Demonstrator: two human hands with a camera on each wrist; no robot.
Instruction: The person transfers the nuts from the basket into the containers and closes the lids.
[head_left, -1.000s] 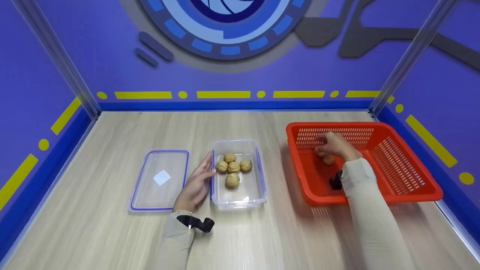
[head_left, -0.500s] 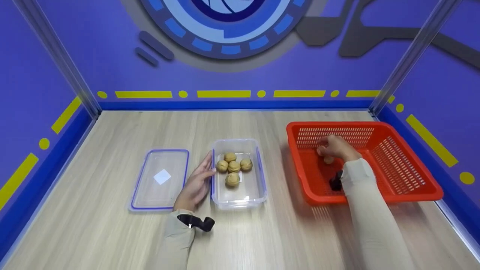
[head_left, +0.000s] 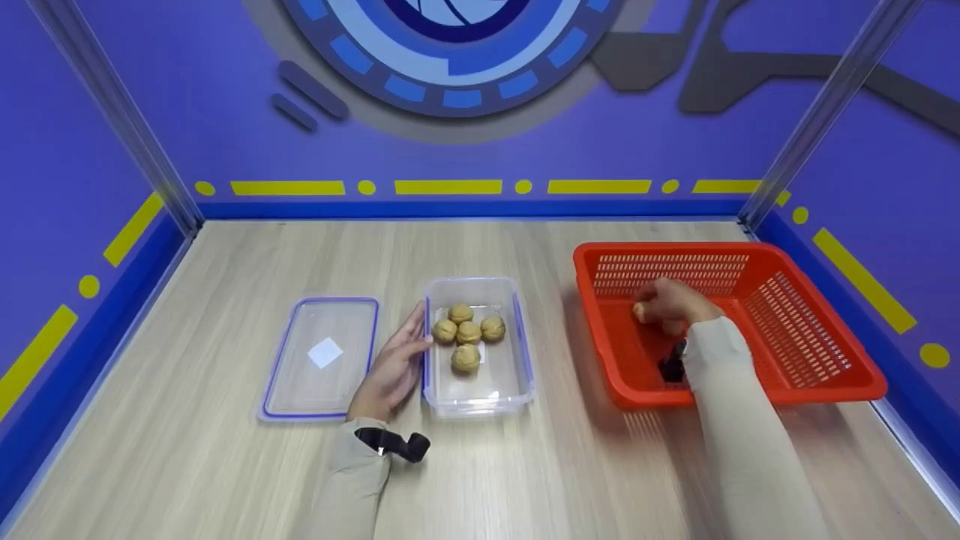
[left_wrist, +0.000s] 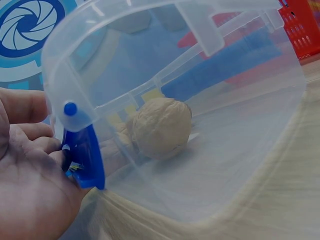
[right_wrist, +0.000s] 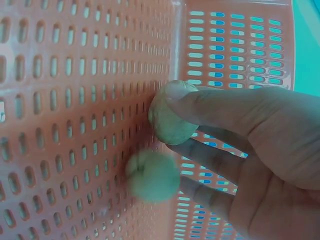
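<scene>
5 walnuts (head_left: 469, 333) in box (head_left: 504, 384), L hand (head_left: 390, 369) touching, R hand (head_left: 677, 302) w/ walnut (right_wrist: 170, 117)

Bright, even light in the head view; duller, tinted wrist views.
Soft shadow falls on the table (head_left: 225, 465) left of the basket (head_left: 817, 396), and white glare shines at the near end of the box (head_left: 523, 352). The left wrist view is greyish and hazy; the right has a teal cast, the lower walnut (right_wrist: 152, 175) blurred, the upper walnut (right_wrist: 172, 117) clearer.

Tan walnuts (head_left: 466, 358), red basket (head_left: 825, 395), clear blue-edged box (head_left: 487, 384)
</scene>
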